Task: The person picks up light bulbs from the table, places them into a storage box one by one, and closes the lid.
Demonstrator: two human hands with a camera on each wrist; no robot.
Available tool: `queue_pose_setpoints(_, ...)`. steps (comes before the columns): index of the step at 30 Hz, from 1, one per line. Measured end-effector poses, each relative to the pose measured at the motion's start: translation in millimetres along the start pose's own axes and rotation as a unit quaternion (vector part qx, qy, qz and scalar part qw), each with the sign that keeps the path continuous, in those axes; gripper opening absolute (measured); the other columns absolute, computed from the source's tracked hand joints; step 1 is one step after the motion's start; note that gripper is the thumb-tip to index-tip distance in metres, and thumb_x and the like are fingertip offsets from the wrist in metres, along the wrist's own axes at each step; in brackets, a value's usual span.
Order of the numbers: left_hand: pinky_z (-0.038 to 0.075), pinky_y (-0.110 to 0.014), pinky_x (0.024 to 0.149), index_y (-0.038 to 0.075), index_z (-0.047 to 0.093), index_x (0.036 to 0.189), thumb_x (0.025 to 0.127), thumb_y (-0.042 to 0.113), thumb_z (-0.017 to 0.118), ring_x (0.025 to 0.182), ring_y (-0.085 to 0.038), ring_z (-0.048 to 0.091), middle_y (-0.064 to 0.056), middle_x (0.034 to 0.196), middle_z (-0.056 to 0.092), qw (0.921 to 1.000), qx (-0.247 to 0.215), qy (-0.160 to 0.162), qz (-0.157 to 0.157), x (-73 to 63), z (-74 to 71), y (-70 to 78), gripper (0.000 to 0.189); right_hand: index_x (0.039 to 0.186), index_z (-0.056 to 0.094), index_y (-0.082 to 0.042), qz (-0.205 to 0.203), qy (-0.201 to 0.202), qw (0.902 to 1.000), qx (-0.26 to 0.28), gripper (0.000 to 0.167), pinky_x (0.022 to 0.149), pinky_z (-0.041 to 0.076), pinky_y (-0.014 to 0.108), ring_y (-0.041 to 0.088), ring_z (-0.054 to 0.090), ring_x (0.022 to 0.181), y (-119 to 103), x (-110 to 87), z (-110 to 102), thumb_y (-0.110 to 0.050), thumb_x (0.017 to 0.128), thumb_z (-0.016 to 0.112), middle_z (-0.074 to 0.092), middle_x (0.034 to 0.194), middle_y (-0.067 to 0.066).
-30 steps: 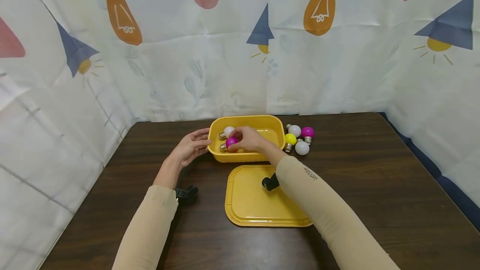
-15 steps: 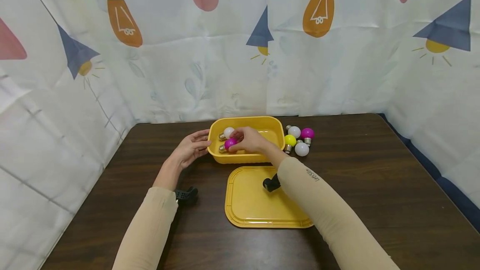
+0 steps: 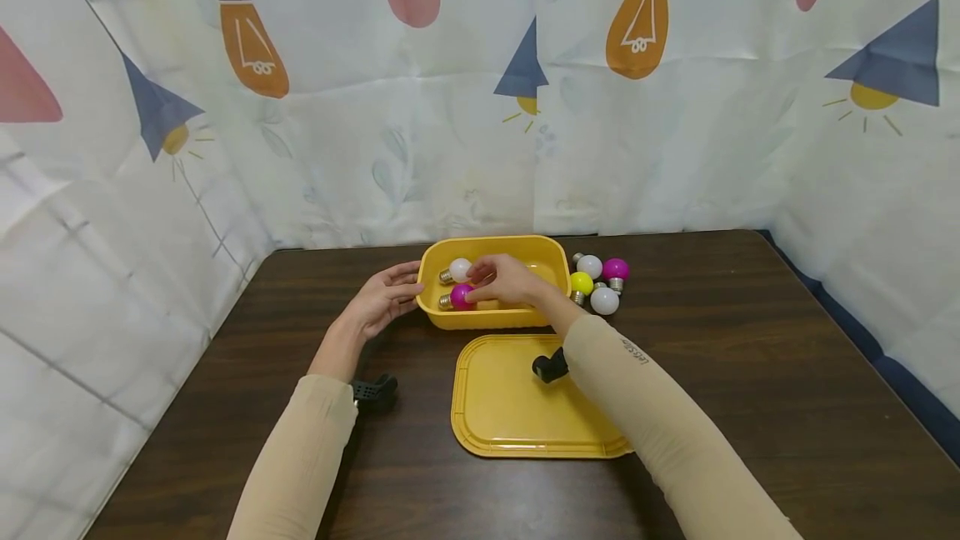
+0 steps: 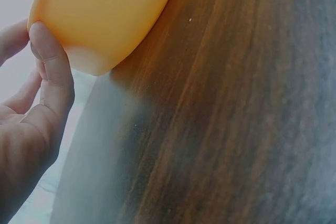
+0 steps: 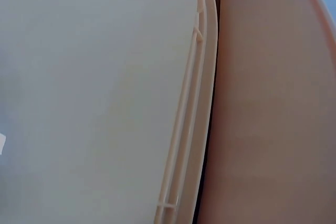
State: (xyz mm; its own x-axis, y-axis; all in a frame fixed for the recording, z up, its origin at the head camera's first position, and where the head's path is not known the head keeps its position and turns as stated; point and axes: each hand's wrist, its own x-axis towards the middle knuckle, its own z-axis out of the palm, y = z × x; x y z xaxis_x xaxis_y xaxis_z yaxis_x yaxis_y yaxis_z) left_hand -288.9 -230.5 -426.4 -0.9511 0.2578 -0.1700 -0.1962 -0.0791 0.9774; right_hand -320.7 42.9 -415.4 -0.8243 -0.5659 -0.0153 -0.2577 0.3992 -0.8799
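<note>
Two bulbs (image 3: pixel 460 297) — in tub (image 3: pixel 491 321), between left hand (image 3: pixel 380 300) and right hand (image 3: pixel 508 282)

On the bench (image 3: pixel 772 373), a box (image 3: pixel 491 321), with a curtain (image 3: pixel 450 148) behind it. Inside the box, in its left half, a front bulb (image 3: pixel 462 297) and, behind that, a back bulb (image 3: pixel 461 270), bases toward the box's left wall. Just right of the box, a cluster of four bulbs (image 3: pixel 590 267). Before the box, offset to the right, a lid (image 3: pixel 517 407), partly beneath the right sleeve (image 3: pixel 660 423). Against the box's left wall, outside, the left hand (image 3: pixel 381 298). Over the box, from its front right, the right hand (image 3: pixel 508 283), fingers next to the front bulb.
</note>
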Motion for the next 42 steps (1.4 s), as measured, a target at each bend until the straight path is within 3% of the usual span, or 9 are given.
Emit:
queue_pose_setpoints(16, 0.057, -0.028, 0.088, 0.003, 0.033, 0.159, 0.104, 0.003, 0.061, 0.111, -0.021, 0.067, -0.023, 0.147, 0.046, 1.0, 0.001, 0.0, 0.0, 0.2, -1.2, -1.4, 0.062, 0.131, 0.062, 0.004, -0.001, -0.015, 0.9996, 0.025, 0.046, 0.086, 0.059, 0.036, 0.03, 0.066, 0.112, 4.8, -12.7, -24.1, -0.013, 0.092, 0.08, 0.064, 0.126, 0.02)
queue_pose_setpoints(30, 0.057, -0.028, 0.087, 0.003, 0.034, 0.159, 0.104, 0.003, 0.06, 0.111, -0.021, 0.067, -0.021, 0.144, 0.049, 1.0, -0.003, -0.003, 0.003, -0.1, -2.5, -3.4, 0.061, 0.131, 0.062, 0.002, -0.001, -0.016, 0.9999, 0.001, 0.047, 0.09, 0.057, 0.034, 0.028, 0.065, 0.114, 3.2, -18.2, -35.3, -0.019, 0.093, 0.08, 0.066, 0.124, 0.016)
queue_pose_setpoints(36, 0.057, -0.028, 0.086, 0.003, 0.034, 0.158, 0.103, 0.003, 0.062, 0.111, -0.022, 0.067, -0.018, 0.14, 0.053, 1.0, -0.009, -0.001, 0.005, -0.3, -3.3, -2.8, 0.061, 0.132, 0.062, 0.003, -0.003, -0.003, 1.0, -0.007, 0.047, 0.097, 0.053, 0.037, 0.028, 0.065, 0.114, -0.9, -24.4, -42.3, -0.018, 0.094, 0.079, 0.066, 0.124, 0.017)
queue_pose_setpoints(42, 0.057, -0.027, 0.085, 0.003, 0.034, 0.158, 0.104, 0.002, 0.06, 0.108, -0.02, 0.068, -0.018, 0.139, 0.053, 0.9999, -0.014, -0.006, 0.003, -0.1, -1.5, -1.6, 0.06, 0.131, 0.062, 0.006, -0.011, 0.017, 0.9997, -0.011, 0.045, 0.096, 0.054, 0.037, 0.029, 0.066, 0.111, 1.6, -30.6, -49.1, -0.016, 0.095, 0.078, 0.066, 0.122, 0.019)
